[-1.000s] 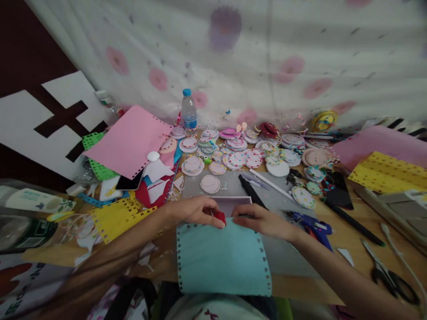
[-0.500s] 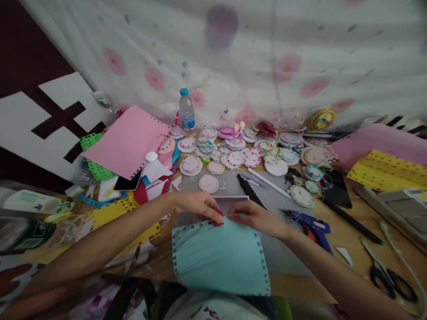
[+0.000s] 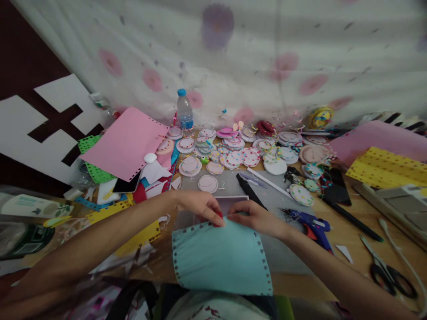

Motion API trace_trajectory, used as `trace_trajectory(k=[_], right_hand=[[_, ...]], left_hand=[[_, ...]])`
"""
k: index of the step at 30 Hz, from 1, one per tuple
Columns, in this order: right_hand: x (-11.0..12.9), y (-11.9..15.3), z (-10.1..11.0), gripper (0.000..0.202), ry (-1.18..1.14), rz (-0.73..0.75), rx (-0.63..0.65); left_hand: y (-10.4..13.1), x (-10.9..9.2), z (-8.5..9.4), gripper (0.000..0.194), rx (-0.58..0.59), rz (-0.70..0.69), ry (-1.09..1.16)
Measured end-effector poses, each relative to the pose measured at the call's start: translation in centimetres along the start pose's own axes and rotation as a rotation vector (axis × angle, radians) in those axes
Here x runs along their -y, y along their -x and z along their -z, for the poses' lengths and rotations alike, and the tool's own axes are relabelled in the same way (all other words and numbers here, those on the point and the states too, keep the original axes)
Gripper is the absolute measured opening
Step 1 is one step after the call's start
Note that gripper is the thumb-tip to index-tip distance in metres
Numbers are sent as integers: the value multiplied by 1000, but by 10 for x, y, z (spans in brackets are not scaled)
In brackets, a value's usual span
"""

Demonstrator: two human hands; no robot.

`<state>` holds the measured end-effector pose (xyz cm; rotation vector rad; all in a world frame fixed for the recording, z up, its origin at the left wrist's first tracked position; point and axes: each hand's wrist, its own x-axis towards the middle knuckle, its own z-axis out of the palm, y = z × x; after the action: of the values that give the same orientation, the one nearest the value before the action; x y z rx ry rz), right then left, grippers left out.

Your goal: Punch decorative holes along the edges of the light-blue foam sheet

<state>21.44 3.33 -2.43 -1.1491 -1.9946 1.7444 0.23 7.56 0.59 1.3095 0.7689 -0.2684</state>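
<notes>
A light teal sheet of foam or paper hangs in front of me, with small heart-shaped holes along its left, right and part of its top edge. My left hand is closed around a small red paper punch at the top edge of the sheet; fingers hide most of the punch. Close beside it, my right hand pinches the same top edge between thumb and fingers. Just behind both hands lies a shallow white-rimmed tray, partly covered by them.
Several round decorated paper discs crowd the back. A glue gun, scissors and a black pen-like stick lie right. Pink paper, yellow punched sheets and a water bottle stand or lie left and behind.
The view has shifted slightly. Both hands stay at the sheet's top edge, with the left fingers pressed a little lower over the red punch.
</notes>
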Motion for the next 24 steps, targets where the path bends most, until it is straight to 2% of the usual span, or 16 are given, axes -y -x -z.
trace_trajectory(k=[4, 9, 13, 17, 22, 24], right_hand=[[-2, -1, 0, 38, -2, -6, 2], [-3, -2, 1, 37, 18, 2, -6], [-5, 0, 0, 36, 21, 31, 5], [-7, 0, -2, 34, 34, 41, -6], [6, 0, -1, 34, 50, 67, -24], [16, -1, 2, 42, 75, 72, -51]], left_hand=[[-2, 4, -1, 34, 0, -39, -32], [-3, 9, -11, 29, -115, -127, -19], [-1, 11, -19, 28, -196, -146, -79], [1, 12, -24, 25, -197, -152, 3], [3, 13, -26, 25, -215, -149, 1], [2, 14, -27, 27, -200, -149, -25]])
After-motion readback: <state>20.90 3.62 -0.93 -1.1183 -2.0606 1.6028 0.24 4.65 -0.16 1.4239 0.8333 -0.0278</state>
